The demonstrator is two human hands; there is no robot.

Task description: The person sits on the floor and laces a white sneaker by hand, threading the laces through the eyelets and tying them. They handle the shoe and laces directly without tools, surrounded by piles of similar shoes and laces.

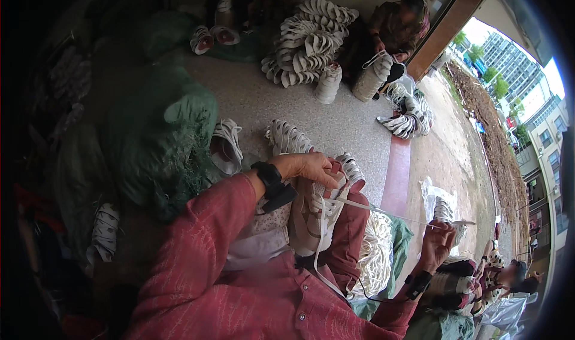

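While the left hand [308, 167] bent over the far end of the upper [305, 223], the right hand [438, 243] sat well apart, off to the right and a little lower in the view. Between the two ran the lace [358, 205], drawn out nearly straight from the upper's laced end to the right fingertips. That line seemed to be the relation that mattered most: it lay crosswise to the upper's long axis, which sloped from the left fingers back toward the lap [278, 275].

Of the two, the left hand was much the nearer to the upper, touching it beside a red patch [336, 166], with thumb and fingers apparently pinching its edge; how firmly, I could not tell. The right hand was closed, thumb against fingers, on the lace, and met the upper only through it. A slack length [321, 238] hung down the upper's near face and trailed toward the shirt [257, 298].

The upper stood between the knees, toe hard to make out, tilted slightly, its top toward the left hand. Just right of the trousered leg [352, 232], under the stretched lace in the view, lay the lace pile [376, 244] on green sheeting [401, 241], touched by neither hand.
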